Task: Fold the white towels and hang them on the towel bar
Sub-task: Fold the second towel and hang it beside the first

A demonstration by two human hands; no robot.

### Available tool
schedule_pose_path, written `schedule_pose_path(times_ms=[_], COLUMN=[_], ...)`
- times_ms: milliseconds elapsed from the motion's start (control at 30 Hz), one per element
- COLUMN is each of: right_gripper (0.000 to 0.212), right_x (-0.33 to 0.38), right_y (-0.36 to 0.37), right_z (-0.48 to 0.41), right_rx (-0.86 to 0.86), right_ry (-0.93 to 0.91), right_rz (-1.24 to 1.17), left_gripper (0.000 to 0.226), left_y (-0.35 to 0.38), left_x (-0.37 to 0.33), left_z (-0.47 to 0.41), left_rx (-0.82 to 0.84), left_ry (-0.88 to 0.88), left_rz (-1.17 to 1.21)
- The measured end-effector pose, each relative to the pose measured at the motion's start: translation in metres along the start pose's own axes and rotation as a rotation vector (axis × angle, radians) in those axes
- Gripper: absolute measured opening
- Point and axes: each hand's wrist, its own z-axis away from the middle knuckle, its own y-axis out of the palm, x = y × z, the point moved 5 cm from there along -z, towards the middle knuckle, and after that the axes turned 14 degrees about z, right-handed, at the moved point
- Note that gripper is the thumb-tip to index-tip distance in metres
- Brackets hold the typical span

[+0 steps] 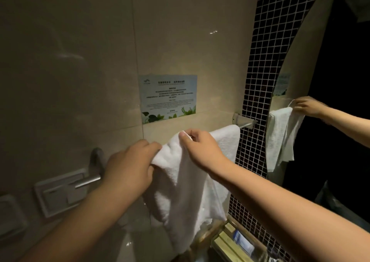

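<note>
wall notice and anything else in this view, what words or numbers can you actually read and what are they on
Notice on the wall tile: a heading line of Chinese characters and small print below, all too blurred to read.
Its reflection in the mirror: unreadable.
Blue packet at the bottom right: print too small.
Towel: no print shows.

Both hands hold a white towel (186,181) at the towel bar (245,125).
The left hand (130,167) grips its left fold; the right hand (202,144) pinches the top edge. A second towel (226,139) drapes over the bar behind.
</note>
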Motion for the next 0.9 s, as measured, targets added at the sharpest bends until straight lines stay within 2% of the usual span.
schedule_pose_path(times_ms=[67, 133, 233, 300, 367, 433, 500, 567, 633, 667, 733, 800, 900], right_gripper=[0.032, 0.042, 0.051, 0.053, 0.054, 0.056, 0.049, 0.041, 0.034, 0.033, 0.033, 0.035, 0.038], right_x=[0.002, 0.005, 0.009, 0.011, 0.010, 0.009, 0.010, 0.010, 0.007, 0.005, 0.001, 0.000, 0.001], right_y=[0.000, -0.007, -0.014, -0.018, -0.015, -0.010, -0.009, -0.015, -0.017, -0.013, -0.004, -0.001, -0.005], right_z=[-0.009, -0.014, -0.016, -0.017, -0.017, -0.018, -0.021, -0.029, -0.034, -0.033, -0.029, -0.025, -0.025], right_rx=[0.047, 0.035, 0.020, -0.037, -0.056, -0.022, -0.045, -0.155, -0.193, -0.169, -0.137, -0.170, -0.205], right_ry=[-0.001, -0.013, -0.066, -0.131, -0.141, -0.118, -0.100, -0.067, -0.026, -0.011, 0.006, -0.010, -0.050], right_rz=[-0.011, -0.034, 0.107, 0.259, 0.287, 0.252, 0.158, -0.004, -0.130, -0.136, -0.053, 0.012, 0.004], left_gripper=[0.043, 0.051, 0.064, 0.052, 0.031, 0.019, 0.015, 0.024, 0.028, 0.021, 0.006, 0.023, 0.033], left_y=[0.002, 0.002, 0.002, 0.001, -0.002, -0.007, -0.023, -0.049, -0.069, -0.072, -0.059, -0.031, 0.016], left_x=[-0.006, -0.008, -0.005, -0.003, -0.002, -0.003, -0.003, -0.002, 0.005, 0.009, 0.011, 0.001, -0.010], left_z=[-0.004, -0.008, -0.010, -0.012, -0.012, -0.013, -0.011, -0.011, -0.009, -0.008, -0.002, 0.012, 0.036], left_rx=[-0.018, -0.010, 0.033, -0.008, -0.072, -0.097, -0.138, -0.284, -0.372, -0.359, -0.223, -0.096, 0.034], left_ry=[0.017, 0.037, 0.027, 0.057, 0.086, 0.071, 0.044, 0.099, 0.094, 0.040, -0.084, -0.089, -0.105], left_rz=[-0.021, -0.009, 0.088, 0.114, 0.167, 0.169, 0.096, 0.062, 0.090, 0.129, 0.169, 0.089, -0.052])
